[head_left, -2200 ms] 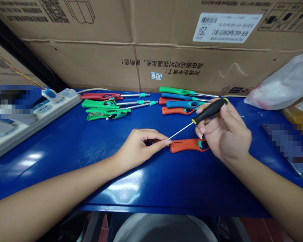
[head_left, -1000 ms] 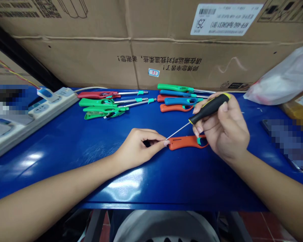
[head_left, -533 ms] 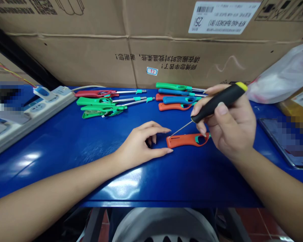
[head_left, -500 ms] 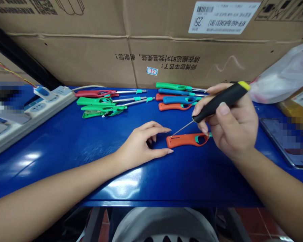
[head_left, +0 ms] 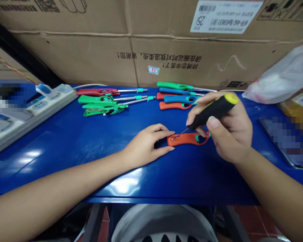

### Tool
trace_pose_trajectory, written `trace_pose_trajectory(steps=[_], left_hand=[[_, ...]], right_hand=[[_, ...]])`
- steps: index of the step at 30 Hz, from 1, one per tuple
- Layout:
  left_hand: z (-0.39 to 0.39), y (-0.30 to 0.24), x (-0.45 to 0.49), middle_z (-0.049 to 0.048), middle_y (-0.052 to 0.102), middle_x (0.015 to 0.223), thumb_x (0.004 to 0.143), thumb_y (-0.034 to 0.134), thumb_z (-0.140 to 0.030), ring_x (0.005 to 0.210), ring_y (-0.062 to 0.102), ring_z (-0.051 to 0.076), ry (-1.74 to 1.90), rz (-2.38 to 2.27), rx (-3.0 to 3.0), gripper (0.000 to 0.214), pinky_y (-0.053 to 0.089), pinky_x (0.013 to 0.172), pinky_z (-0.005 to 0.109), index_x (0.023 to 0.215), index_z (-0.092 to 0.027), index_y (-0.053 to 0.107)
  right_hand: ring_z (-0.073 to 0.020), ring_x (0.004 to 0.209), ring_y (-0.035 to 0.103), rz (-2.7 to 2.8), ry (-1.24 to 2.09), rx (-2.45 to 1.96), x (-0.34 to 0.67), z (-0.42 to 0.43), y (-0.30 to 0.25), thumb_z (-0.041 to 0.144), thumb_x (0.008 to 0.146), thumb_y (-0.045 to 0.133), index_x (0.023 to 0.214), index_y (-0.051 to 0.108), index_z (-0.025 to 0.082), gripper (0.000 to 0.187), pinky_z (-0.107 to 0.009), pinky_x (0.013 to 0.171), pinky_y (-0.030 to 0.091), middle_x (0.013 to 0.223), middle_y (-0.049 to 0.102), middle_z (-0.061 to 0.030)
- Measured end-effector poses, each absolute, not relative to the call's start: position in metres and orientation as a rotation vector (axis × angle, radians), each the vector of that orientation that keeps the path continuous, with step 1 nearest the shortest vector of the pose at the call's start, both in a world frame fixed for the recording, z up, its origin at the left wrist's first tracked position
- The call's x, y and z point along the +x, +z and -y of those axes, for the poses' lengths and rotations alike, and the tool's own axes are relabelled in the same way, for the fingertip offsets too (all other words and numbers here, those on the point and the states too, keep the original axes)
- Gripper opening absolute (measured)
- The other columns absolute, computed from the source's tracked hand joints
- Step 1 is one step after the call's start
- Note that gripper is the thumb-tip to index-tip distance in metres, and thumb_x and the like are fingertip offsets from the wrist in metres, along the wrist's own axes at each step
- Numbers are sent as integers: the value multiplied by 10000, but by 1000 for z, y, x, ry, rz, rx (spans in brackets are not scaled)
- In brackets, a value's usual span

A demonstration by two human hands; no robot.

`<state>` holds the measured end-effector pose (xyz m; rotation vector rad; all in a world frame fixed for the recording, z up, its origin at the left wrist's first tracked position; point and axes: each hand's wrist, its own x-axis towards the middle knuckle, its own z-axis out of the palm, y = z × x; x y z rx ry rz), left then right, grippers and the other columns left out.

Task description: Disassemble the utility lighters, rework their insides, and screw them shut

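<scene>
An orange long-necked lighter (head_left: 185, 138) lies on the blue table, its handle end toward the left. My left hand (head_left: 151, 143) grips that end between thumb and fingers. In my right hand (head_left: 229, 131) is a screwdriver (head_left: 209, 112) with a black and yellow handle, tilted down to the left. Its thin tip meets the lighter's handle near the left end. My right fingers hide the lighter's neck.
Several green and red lighters (head_left: 103, 100) lie at the back left; more coloured lighters (head_left: 178, 98) lie at the back centre. A cardboard box (head_left: 91, 57) stands behind. A power strip (head_left: 44, 104) is at left, a phone (head_left: 275, 137) and plastic bag (head_left: 275, 77) at right.
My left hand has moved right and closed on the lighter's end. The screwdriver has come lower and left, its tip now nearer that end.
</scene>
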<state>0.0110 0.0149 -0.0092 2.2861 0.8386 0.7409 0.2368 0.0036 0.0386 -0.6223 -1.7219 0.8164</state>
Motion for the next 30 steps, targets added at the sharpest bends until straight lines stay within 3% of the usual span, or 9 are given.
trace_pose_trajectory(steps=[17,23,30], left_hand=[[-17,-11,13,98,693,1147,915,763,-294,1058,681,227,769,-810,2296,387,564,961,381,1267,-142,709],[-17,-10,13,95,692,1138,913,768,-298,1047,683,219,776,-808,2282,390,562,968,376,1265,-141,711],[-16,-10,12,85,690,1118,898,784,-289,1024,681,216,750,-830,2277,383,564,964,377,1251,-156,713]], right_hand=[[-174,820,678,1736,820,-513,235,-10,31,243,1004,574,1247,572,194,247,-349,728,598,938,677,-56],[-183,788,702,1748,788,-591,235,-10,33,282,1009,581,1221,590,262,213,-323,631,605,928,690,-41],[-165,808,734,1756,726,-611,228,-12,38,203,968,658,1307,515,351,397,-288,635,626,1017,743,-16]])
